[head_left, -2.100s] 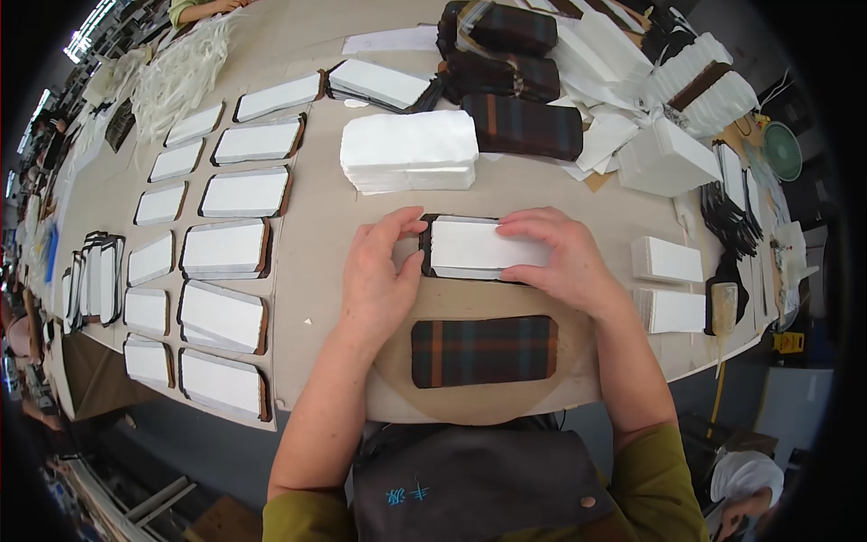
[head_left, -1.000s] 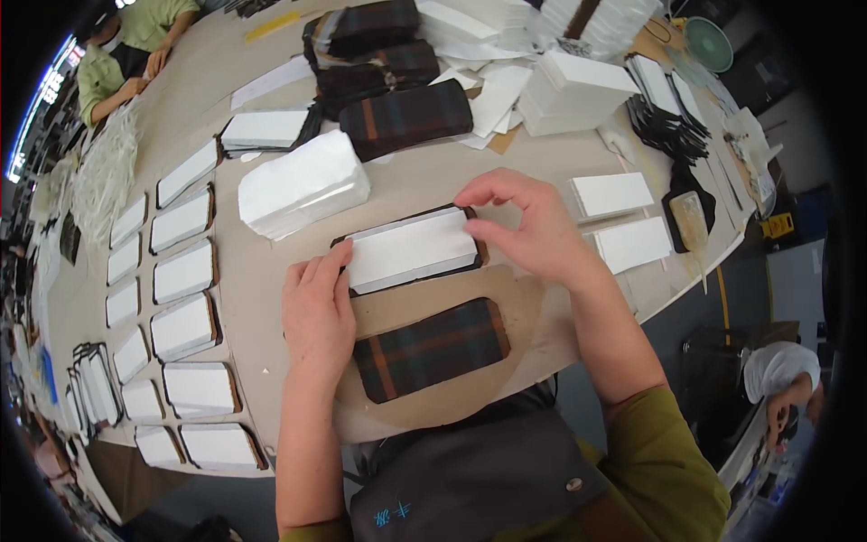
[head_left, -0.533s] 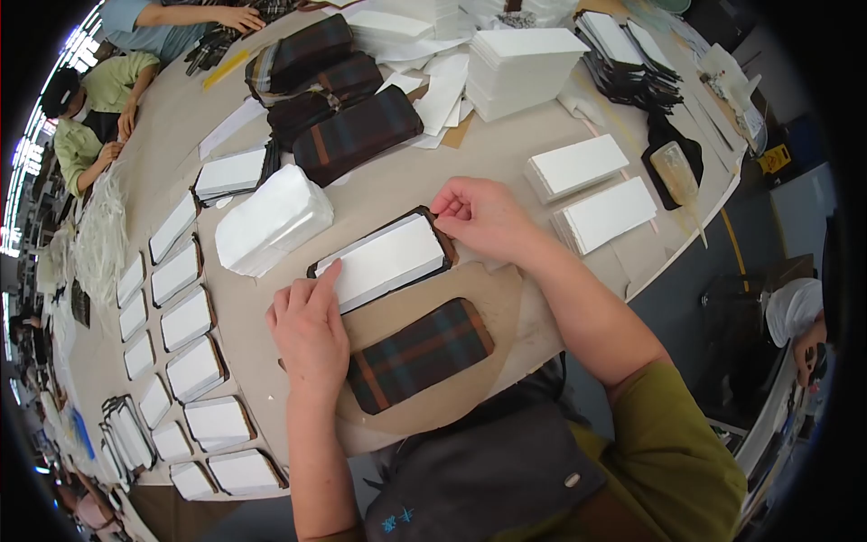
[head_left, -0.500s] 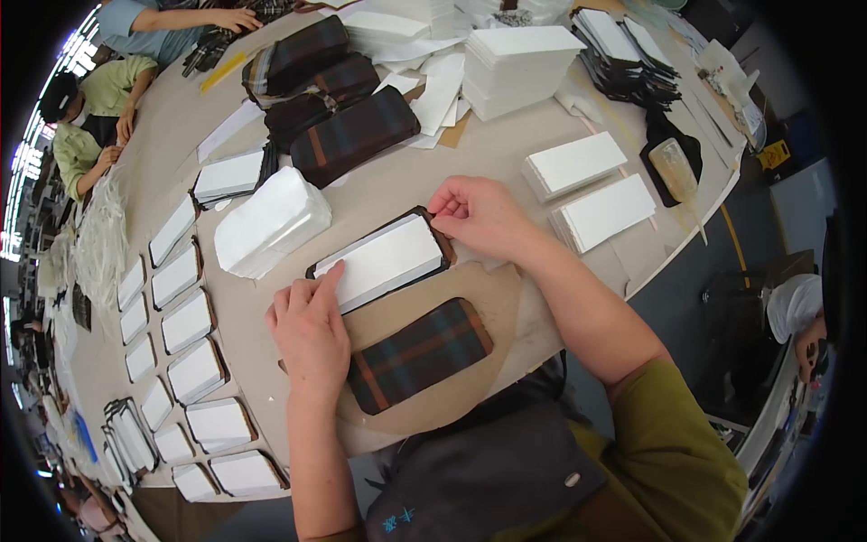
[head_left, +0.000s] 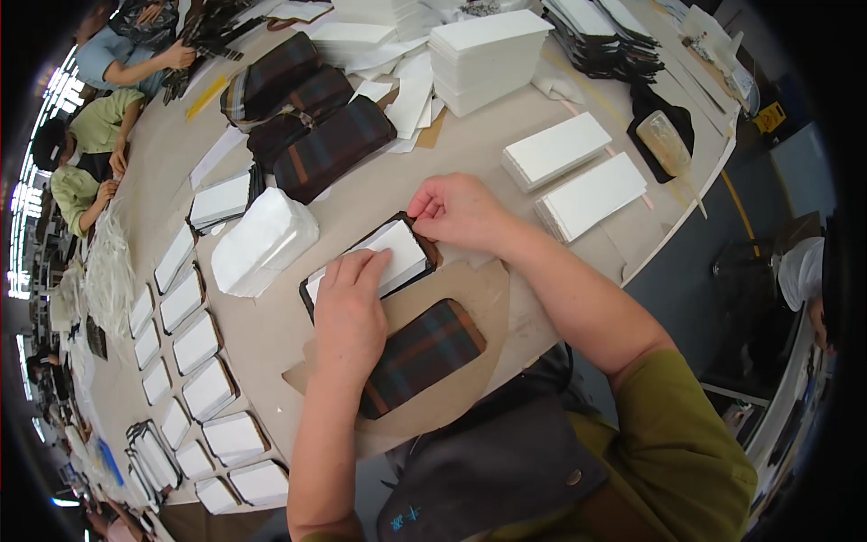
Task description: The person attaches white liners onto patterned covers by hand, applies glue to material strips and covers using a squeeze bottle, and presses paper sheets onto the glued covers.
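Note:
A dark-edged piece with a white panel on top lies slanted on the table in front of me. My left hand rests over its near left part, fingers together and bent, fingertips on the white panel. At the far right corner, my right hand pinches the brown and dark edge between thumb and fingers. Just nearer to me lies a plaid piece on a brown sheet, partly behind my left hand and wrist.
Rows of white-topped pieces lie at left. A white stack and plaid bundles stand beyond my hands. Right are two white stacks, a brush-like tool and a tall white stack. Two people work at far left.
The view has turned and shifted. My left hand has moved right and farther over the white panel, covering more of it. My right hand keeps its pinch at the far right corner.

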`<state>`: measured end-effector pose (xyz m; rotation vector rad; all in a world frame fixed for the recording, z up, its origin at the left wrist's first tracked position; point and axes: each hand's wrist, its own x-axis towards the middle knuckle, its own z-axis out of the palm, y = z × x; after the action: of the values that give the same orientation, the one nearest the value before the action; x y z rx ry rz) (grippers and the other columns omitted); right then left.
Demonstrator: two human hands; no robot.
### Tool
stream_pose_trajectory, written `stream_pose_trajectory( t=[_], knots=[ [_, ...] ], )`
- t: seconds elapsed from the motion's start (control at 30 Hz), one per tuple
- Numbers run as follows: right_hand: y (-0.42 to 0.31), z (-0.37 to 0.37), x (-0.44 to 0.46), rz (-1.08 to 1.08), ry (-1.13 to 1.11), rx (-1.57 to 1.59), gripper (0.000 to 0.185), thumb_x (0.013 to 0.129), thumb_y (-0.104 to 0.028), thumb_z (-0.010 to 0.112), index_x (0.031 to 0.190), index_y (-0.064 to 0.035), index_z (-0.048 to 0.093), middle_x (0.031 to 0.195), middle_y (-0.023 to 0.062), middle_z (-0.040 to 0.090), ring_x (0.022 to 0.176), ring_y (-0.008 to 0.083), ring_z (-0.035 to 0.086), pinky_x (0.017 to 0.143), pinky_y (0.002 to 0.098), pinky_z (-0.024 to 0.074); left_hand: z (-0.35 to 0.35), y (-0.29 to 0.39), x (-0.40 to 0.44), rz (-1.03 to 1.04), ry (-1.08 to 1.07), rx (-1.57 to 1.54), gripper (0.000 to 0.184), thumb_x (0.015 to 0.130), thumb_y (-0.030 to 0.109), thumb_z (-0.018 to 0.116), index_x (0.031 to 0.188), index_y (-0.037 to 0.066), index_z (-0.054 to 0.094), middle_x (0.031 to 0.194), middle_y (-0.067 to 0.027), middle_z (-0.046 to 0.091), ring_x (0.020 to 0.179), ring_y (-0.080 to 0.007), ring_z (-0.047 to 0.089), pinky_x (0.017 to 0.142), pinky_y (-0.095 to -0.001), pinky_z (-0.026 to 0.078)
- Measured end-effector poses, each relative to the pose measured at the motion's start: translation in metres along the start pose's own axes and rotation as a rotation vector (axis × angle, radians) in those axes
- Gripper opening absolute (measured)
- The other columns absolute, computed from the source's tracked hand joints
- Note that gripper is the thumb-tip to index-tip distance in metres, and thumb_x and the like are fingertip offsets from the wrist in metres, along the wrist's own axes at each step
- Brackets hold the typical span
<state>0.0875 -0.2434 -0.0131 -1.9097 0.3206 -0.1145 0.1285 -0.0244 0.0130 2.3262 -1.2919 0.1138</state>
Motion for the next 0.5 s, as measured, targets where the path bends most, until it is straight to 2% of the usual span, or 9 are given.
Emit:
stream_pose_trajectory(
  t=[0.3, 0.5],
  knots=[
    [-0.0028, -0.0024, -0.0010, 0.003, -0.015, -0.011, 0.018, 0.077, -0.003, 0.071, 0.094, 0.0035, 0.069, 0.082, 0.0070, 0.069, 0.074, 0.0111, 0.065, 0.068, 0.0250, 0.0544, 0.0057, 0.0088, 0.0111, 0.045, -0.032, 0.010, 0.048, 0.071, -0.009, 0.058, 0.115, 0.007, 0.068, 0.106, -0.0092, 0.061, 0.101, -0.0300, 0.057, 0.090, -0.0399, 0.047],
    [-0.0027, -0.0009, 0.0001, 0.015, -0.018, -0.020, 0.019, 0.077, -0.003, 0.070, 0.095, 0.0036, 0.069, 0.081, 0.0075, 0.070, 0.074, 0.0116, 0.066, 0.068, 0.0255, 0.0547, 0.0052, 0.0107, 0.0120, 0.080, -0.064, 0.075, 0.051, 0.071, -0.008, 0.057, 0.118, 0.009, 0.069, 0.125, -0.0060, 0.062, 0.106, -0.0304, 0.056, 0.091, -0.0425, 0.045]
  ],
)
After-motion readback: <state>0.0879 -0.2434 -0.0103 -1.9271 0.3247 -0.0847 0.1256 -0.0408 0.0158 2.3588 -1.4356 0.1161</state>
